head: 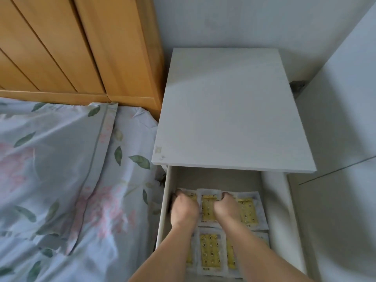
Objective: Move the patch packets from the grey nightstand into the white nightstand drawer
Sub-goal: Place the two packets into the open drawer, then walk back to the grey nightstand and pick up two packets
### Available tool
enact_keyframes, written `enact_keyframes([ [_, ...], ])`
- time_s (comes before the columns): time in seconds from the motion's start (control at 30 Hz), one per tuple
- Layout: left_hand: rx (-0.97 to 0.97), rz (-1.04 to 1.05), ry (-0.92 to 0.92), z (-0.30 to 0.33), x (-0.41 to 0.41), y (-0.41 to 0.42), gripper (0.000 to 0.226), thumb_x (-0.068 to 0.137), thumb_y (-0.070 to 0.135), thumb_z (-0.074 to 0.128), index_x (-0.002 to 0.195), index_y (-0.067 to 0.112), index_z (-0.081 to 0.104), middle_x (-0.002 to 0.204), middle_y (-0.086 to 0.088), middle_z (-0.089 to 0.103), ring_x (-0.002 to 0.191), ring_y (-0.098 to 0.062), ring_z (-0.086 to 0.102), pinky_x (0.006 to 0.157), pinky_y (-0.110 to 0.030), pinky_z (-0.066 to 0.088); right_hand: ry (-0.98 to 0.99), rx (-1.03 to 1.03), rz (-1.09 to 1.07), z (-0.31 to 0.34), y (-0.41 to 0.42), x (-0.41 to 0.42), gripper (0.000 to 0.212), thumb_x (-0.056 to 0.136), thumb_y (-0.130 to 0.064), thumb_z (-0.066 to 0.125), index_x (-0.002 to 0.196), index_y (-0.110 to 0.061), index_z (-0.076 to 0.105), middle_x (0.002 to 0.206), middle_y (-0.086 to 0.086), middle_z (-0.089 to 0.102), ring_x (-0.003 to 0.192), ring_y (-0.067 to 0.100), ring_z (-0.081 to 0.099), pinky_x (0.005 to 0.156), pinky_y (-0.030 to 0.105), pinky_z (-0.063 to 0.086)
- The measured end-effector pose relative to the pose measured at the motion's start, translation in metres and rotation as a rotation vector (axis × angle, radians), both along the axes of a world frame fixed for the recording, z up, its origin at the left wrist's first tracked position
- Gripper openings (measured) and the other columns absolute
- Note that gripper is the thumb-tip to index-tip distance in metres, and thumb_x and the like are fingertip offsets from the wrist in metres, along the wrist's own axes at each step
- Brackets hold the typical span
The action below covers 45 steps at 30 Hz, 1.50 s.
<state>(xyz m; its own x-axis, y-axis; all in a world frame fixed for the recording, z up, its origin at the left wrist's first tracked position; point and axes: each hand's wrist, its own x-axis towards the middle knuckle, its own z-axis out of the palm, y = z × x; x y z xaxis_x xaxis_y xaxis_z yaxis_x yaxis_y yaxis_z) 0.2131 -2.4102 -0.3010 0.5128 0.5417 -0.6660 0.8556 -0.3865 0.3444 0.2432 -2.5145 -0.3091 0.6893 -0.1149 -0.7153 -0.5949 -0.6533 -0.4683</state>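
Both the left hand and right hand press down, fingers curled, seemingly pinching the yellow-and-white foil patch packets to lay them flat in the open white nightstand drawer.

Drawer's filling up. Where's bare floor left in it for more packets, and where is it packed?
Bare: the strip of the drawer floor behind the patch packets, under the nightstand top, and a band along the right wall. Crowded: middle and front, where packets lie edge to edge with the left hand and right hand on the back row.
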Motion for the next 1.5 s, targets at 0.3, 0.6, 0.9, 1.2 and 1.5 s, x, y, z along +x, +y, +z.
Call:
enact_keyframes([
  [0.3,0.131,-0.416,-0.205,0.271,-0.018,0.009,0.035,0.102,0.019,0.036,0.136,0.011,0.042,0.137,-0.005,0.047,0.121,-0.023,0.049,0.099,-0.038,0.045,-0.171,0.045,0.219,0.289,-0.031,-0.018,0.050,0.098,-0.011,0.044,0.147,-0.010,0.033,0.130,0.006,0.054,0.084,0.013,0.059,0.055,0.015,0.042],
  [0.6,0.555,-0.545,-0.597,0.532,-0.067,0.009,0.044,0.104,0.028,0.038,0.145,0.016,0.033,0.148,-0.002,0.040,0.137,-0.019,0.036,0.112,-0.034,0.032,-0.602,0.016,0.497,0.560,-0.023,-0.047,0.048,0.098,-0.019,0.052,0.144,-0.016,0.039,0.148,0.004,0.044,0.133,0.023,0.046,0.106,0.032,0.040],
  [0.9,0.758,-0.269,-0.568,0.599,-0.174,0.043,0.043,0.102,0.024,0.041,0.142,0.011,0.038,0.147,-0.003,0.041,0.137,-0.022,0.032,0.110,-0.034,0.031,-0.722,0.144,0.898,0.612,0.020,-0.100,0.026,0.096,-0.019,0.049,0.122,-0.013,0.050,0.117,0.007,0.057,0.100,0.023,0.056,0.080,0.031,0.048],
  [1.2,0.921,0.210,-0.394,0.625,-0.401,0.081,0.039,0.099,0.023,0.047,0.137,0.010,0.045,0.142,-0.004,0.046,0.135,-0.024,0.037,0.108,-0.037,0.036,-0.702,0.355,1.389,0.644,0.120,-0.268,0.050,0.093,-0.012,0.044,0.141,-0.004,0.040,0.140,0.015,0.047,0.127,0.029,0.045,0.101,0.033,0.038],
  [1.5,1.040,0.755,-0.137,0.632,-0.719,0.017,0.047,0.099,0.024,0.046,0.143,0.009,0.041,0.148,-0.008,0.043,0.140,-0.023,0.032,0.116,-0.031,0.024,-0.677,0.594,1.901,0.658,0.151,-0.557,0.054,0.091,-0.012,0.046,0.145,-0.006,0.038,0.148,0.013,0.042,0.135,0.026,0.040,0.108,0.031,0.032],
])
